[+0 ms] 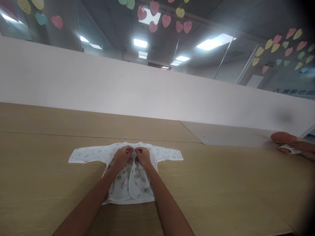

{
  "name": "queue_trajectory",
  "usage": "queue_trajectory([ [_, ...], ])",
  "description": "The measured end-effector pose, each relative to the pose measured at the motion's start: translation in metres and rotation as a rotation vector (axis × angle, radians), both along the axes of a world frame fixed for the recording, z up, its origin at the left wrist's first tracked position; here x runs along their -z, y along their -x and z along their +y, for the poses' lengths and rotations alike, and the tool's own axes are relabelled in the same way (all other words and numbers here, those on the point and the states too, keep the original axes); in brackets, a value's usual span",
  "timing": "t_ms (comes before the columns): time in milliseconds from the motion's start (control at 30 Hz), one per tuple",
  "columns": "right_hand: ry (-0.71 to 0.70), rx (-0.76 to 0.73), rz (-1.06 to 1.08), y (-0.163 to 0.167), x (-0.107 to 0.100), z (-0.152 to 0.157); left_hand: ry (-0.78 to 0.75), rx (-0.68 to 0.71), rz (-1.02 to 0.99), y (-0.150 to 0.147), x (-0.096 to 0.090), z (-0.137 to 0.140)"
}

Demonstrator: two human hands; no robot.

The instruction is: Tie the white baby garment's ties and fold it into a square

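A small white baby shirt [137, 183] with a green and pink print lies flat on the wooden tabletop, its sleeves spread to both sides. At its neckline, my left hand [122, 156] pinches the front edge between thumb and fingers. My right hand [143, 156] pinches the opposite front edge close beside it, the fingertips of both hands almost touching. Below them the two front panels overlap, and a curved edge runs down to the hem. Any tie or snap between my fingertips is too small to make out.
The wooden tabletop [221, 183] stretches to both sides. A baby doll [283, 137] lies at the far right edge, partly out of view. Behind the table stands a white partition [147, 91] with glass above, dotted with heart-shaped paper notes [166, 20].
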State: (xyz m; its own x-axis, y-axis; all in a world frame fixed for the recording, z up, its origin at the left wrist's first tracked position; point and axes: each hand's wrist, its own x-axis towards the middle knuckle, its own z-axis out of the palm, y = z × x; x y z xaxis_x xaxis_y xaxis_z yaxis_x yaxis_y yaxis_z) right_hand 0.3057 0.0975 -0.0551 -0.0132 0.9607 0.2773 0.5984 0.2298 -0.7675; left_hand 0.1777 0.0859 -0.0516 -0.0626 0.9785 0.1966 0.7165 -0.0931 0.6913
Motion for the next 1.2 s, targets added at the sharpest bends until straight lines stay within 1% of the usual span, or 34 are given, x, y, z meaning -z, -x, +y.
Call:
queue_trajectory([
  [167,0.008,-0.036,0.052,-0.0008,0.0003,0.0003,-0.002,-0.006,-0.062,0.0022,0.0038,0.0027],
  [300,0.045,-0.05,0.133,-0.0008,0.0009,0.0011,-0.017,-0.016,-0.122,0.0036,0.0041,0.0032],
  [400,0.055,-0.067,0.137,-0.0011,0.0018,0.0011,-0.013,-0.032,-0.147,0.0034,0.0036,0.0032],
  [533,0.041,-0.064,0.13,-0.0011,0.0038,0.0011,-0.016,-0.009,-0.163,0.0029,0.0054,0.0048],
  [633,0.053,-0.05,0.103,-0.0004,0.0045,0.0022,-0.033,-0.001,-0.163,0.0031,0.0079,0.0071],
  [833,0.075,-0.023,-0.019,0.0011,0.0018,0.0032,-0.047,0.012,-0.17,0.0038,0.0099,0.0084],
  [967,0.059,0.006,-0.11,0.003,-0.0005,0.002,-0.048,-0.008,-0.156,0.003,0.0086,0.0067],
  [1067,0.045,0.008,-0.125,0.0039,-0.0011,0.0013,-0.054,-0.014,-0.155,0.0022,0.0067,0.005],
  [1200,0.052,0.001,-0.095,0.0032,-0.0007,0.0013,-0.035,-0.024,-0.158,0.0016,0.0045,0.0036],
])
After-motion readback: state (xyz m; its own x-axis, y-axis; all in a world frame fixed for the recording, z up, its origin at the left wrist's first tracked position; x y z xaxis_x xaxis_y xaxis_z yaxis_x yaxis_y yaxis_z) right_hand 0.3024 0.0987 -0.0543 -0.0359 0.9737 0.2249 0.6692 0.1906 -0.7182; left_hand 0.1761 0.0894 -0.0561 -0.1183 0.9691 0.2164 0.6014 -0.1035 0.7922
